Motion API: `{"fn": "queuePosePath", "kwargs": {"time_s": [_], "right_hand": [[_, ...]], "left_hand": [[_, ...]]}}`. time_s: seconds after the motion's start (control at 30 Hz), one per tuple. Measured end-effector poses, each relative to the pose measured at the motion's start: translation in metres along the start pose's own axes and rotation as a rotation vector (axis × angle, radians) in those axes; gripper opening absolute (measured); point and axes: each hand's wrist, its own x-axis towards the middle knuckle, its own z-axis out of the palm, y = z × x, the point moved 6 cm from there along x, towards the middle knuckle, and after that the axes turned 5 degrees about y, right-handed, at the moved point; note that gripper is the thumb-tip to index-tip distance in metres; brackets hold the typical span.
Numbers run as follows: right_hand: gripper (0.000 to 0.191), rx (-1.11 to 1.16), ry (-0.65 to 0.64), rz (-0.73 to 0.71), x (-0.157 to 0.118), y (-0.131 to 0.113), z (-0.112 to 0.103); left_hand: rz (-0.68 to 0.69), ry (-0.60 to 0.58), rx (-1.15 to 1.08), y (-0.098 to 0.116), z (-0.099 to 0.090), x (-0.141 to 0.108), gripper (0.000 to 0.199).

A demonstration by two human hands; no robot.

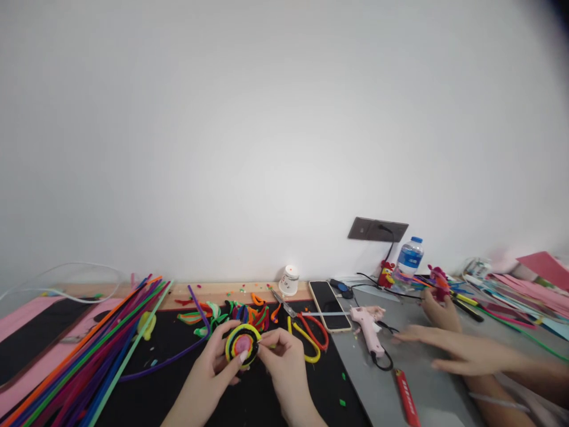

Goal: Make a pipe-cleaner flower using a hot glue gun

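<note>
The left hand (216, 359) is gripping a coiled disc (242, 342) — pink at the centre, black and yellow toward the rim — its thumb pressing on the face. The right hand (284, 356) is pinching the disc's right edge between thumb and forefinger. The disc is being held above the black mat (331, 388). Scissors (288, 309) are lying beyond the right hand, near a phone (329, 303). A co-worker's blurred hand (457, 349) is showing beside a pink glue gun (368, 333).

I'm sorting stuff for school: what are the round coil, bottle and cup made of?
Coil: probably fuzzy pipe cleaner; its coloured rings look soft and matte.
Bottle: likely clear, smooth plastic; its body looks see-through.
Cup: perhaps paper, matte white; it's too small to be sure.
</note>
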Motion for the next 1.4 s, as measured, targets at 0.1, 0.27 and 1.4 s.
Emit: {"fn": "queuePosePath", "kwargs": {"time_s": [0.1,0.27,1.4], "right_hand": [[0.012,-0.051,-0.024,-0.005,0.000,-0.005,0.000],[0.012,-0.079,-0.078,0.004,0.000,-0.009,0.003],[0.019,-0.026,-0.247,0.094,-0.001,-0.006,0.010]], "left_hand": [[0.043,-0.007,0.016,0.003,-0.003,0.000,0.053],[0.132,-0.006,0.032,0.006,-0.006,0.000,0.043],[0.261,0.008,0.152,0.008,-0.012,0.004,0.014]]}}
